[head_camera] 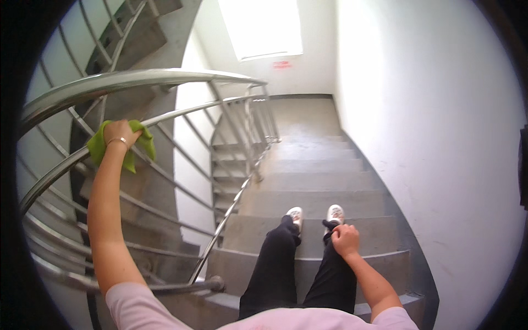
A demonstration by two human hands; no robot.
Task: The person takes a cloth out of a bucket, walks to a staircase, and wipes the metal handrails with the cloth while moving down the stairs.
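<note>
My left hand [119,132] grips a bright green cloth [97,145], wrapped over the second stainless steel rail [181,113] of a stair balustrade. The cloth's loose ends hang down on both sides of the rail. Above this hand runs the thicker top handrail [165,76], apart from it. My right hand [345,239] is by my right knee, over the black trousers [330,280], with its fingers curled in. Whether it pinches the fabric is hidden.
Concrete steps [317,181] descend ahead to a landing [305,111] below a bright window [264,29]. A white wall [412,123] borders the right side. Slanted metal bars [194,134] fill the balustrade, and another flight [136,53] shows beyond it. My white shoes [336,212] stand on a step.
</note>
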